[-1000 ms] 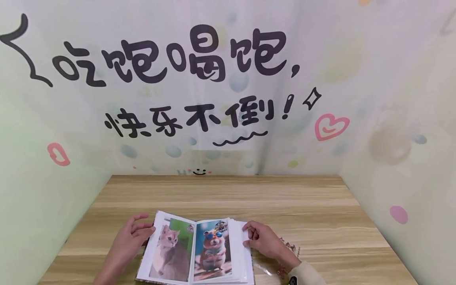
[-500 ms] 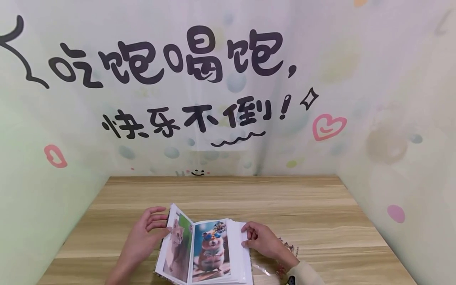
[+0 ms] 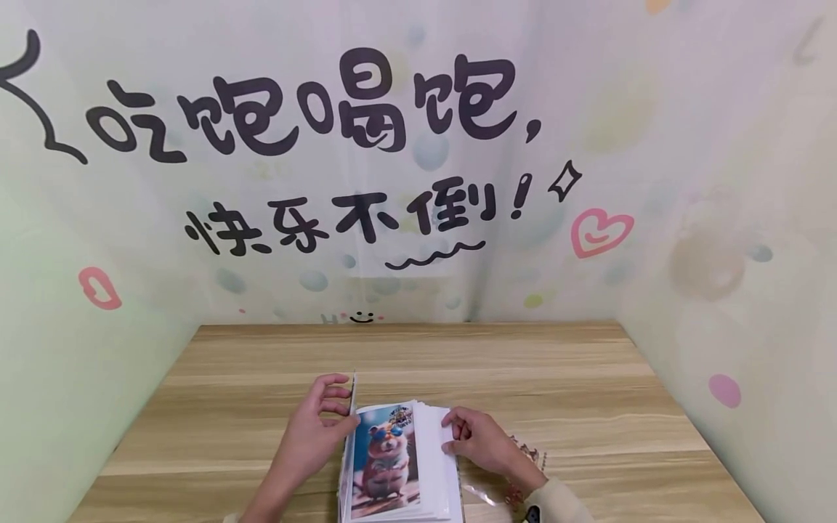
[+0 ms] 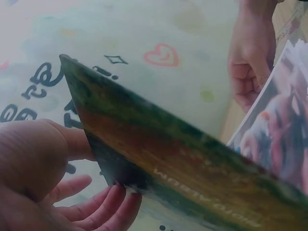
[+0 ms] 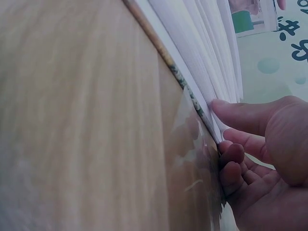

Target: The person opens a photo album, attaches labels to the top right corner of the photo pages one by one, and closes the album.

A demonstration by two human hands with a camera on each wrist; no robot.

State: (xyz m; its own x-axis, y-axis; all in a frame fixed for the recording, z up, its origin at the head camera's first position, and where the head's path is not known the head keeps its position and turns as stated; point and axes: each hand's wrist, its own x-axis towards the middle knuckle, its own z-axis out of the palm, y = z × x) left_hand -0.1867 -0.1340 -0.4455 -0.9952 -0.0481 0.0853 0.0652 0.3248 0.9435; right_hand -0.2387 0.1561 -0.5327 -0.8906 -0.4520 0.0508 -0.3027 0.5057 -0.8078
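A photo album (image 3: 437, 465) lies on the table with its left cover lifted upright, almost edge-on in the head view. My left hand (image 3: 317, 432) grips that cover between thumb and fingers. Up close in the left wrist view, the cover (image 4: 159, 144) is dark green and brown with "PHOTO ALBUM" lettering. On the right-hand page shows a picture of a hamster (image 3: 386, 465) in blue sunglasses. My right hand (image 3: 480, 439) pinches the album's right edge, its thumb on the white pages (image 5: 192, 38) and curled fingers at the back cover.
Beside the album's right edge, partly under my right forearm, lies a clear plastic wrapper (image 3: 482, 495) with printed figures. The wood-grain table (image 3: 418, 356) ends at a printed curtain (image 3: 418, 298) behind and at both sides.
My left hand has swung the left cover, with its cat photo page, up and rightward from lying open to standing upright. The cat picture is now out of the head view. My right hand stays put.
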